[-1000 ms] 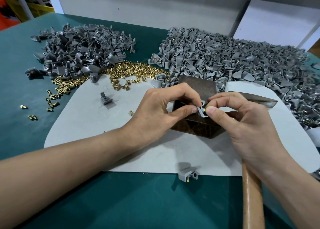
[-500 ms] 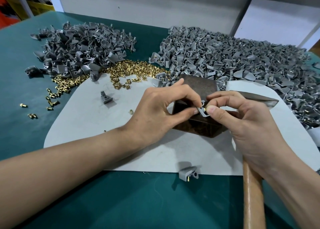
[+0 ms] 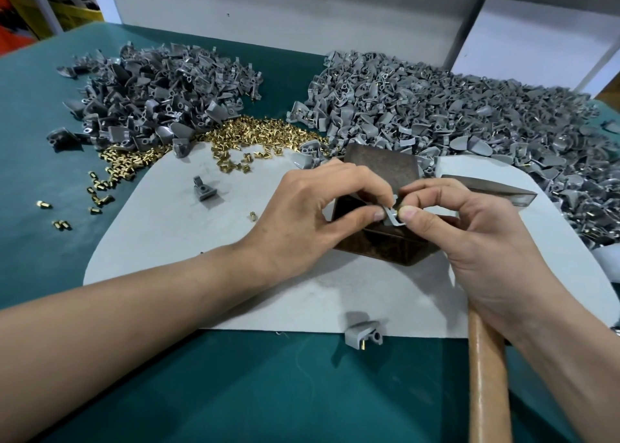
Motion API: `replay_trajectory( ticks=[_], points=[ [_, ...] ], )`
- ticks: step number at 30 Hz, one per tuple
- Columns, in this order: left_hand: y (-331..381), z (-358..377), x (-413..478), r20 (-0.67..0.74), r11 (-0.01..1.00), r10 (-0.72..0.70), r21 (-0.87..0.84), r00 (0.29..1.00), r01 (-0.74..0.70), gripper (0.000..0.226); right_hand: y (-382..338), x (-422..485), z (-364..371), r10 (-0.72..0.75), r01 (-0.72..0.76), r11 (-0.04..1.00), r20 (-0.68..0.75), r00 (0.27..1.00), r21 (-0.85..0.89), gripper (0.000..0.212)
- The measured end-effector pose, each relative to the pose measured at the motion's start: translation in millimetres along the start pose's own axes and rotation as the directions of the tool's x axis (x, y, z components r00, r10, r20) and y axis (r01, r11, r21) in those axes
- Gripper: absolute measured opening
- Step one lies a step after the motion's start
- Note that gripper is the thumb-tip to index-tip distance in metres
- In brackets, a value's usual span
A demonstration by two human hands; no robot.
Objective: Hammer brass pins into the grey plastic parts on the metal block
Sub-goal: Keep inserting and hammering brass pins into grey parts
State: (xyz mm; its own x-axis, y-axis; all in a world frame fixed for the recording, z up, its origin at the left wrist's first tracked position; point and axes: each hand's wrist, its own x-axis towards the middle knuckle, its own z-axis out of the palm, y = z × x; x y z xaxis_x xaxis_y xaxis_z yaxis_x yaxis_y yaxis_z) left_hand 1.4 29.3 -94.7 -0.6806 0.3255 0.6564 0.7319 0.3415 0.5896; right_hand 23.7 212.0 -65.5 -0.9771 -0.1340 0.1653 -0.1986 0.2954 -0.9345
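Bench: flat, covered in a matt teal sheet.

Mat: pale grey, smooth, round-cornered, lying on the bench as the work area.

Right pile: a large heap of grey moulded plastic parts with curved blades and small tubular bosses, some showing brass. Judged to be finished stock.

Left pile: a smaller heap of the same parts, darker in this light and probably unpinned.

Hammer: dull steel wedge head on a pale wooden handle. The head lies on the mat beside the block. The handle runs under the right hand, and whether that hand grips it is hidden.

Left hand: thumb and fingertips pinch the part over the block's near edge.

Right hand: thumb and forefinger pinch the pin against the part.

Block: brown, mottled metal, square-faced and heavy-looking. It sits on the mat between the hands.

Pins: loose, bright brass, short and cylindrical, heaped between the piles and straying onto the bench.

Part: thin grey plastic, held between both hands at the block.

Pin: brass, with its tip at the part's boss.

Step, as judged: the pin is being started in its hole by hand and has not yet been struck.

Next move calls for: seating the part flat on the block with the pin upright, clearing the fingertips, then giving a light, square blow, since thin plastic may crack or skid.
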Motion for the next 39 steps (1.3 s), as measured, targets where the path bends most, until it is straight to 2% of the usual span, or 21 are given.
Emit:
replay_trajectory(
  ticks=[14, 27, 32, 39],
  points=[
    [-1.0, 0.5, 0.9, 0.056, 1.000, 0.008, -0.014, 0.998, -0.007, 0.009, -1.1, 0.8, -1.0, -0.010, 0.010, 1.000, 0.009, 1.000, 0.027, 0.022],
    [-0.5, 0.9, 0.4, 0.052, 0.996, -0.030, -0.077, 0.998, 0.034, 0.008, -3.7, 0.8, -0.7, -0.068, 0.070, 0.991, 0.023, 0.997, -0.111, 0.022],
    [-1.9, 1.2, 0.4, 0.055, 0.995, -0.026, -0.093, 0.998, 0.031, 0.008, -5.0, 0.2, -1.4, -0.096, 0.100, 0.979, 0.030, 0.995, -0.178, 0.016],
    [-2.7, 1.8, 0.1, 0.044, 0.995, -0.014, -0.094, 0.999, 0.019, 0.008, 0.1, 1.2, -1.3, -0.048, 0.050, 0.998, 0.038, 0.998, -0.038, 0.018]
  ],
)
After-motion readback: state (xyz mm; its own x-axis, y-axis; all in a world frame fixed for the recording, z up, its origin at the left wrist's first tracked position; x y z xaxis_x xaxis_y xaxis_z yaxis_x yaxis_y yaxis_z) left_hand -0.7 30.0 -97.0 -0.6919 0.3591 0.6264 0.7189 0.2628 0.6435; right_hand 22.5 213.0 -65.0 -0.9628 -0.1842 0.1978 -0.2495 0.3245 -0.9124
